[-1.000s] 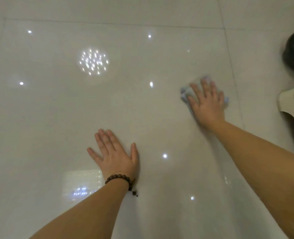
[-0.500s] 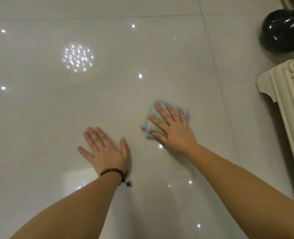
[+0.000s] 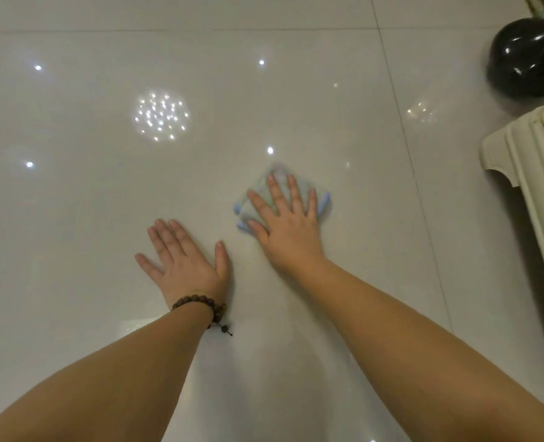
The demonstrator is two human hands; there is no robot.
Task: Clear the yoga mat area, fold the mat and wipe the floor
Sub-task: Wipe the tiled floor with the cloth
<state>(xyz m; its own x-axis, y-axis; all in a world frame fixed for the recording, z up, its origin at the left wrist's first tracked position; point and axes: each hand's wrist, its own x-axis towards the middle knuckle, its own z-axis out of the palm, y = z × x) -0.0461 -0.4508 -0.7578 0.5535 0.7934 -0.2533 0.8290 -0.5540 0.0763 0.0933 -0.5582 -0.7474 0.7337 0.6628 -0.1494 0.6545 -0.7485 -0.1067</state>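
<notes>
Head view shows wiping underway: the right hand (image 3: 291,231) presses flat, fingers straight, on the cloth (image 3: 323,200) on the floor (image 3: 89,202). Just left of the cloth, the left hand (image 3: 184,261) rests flat, bracing. Next probably calls for sweeping fresh tile.

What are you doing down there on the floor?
Wiping the floor. The right hand presses a folded pale blue cloth flat against the shiny tiles, fingers spread over it. The left hand, with a bead bracelet on its wrist, rests flat on the floor beside it for support. A cream cabinet and a black round thing stand off to the right. No yoga mat shows here.
</notes>
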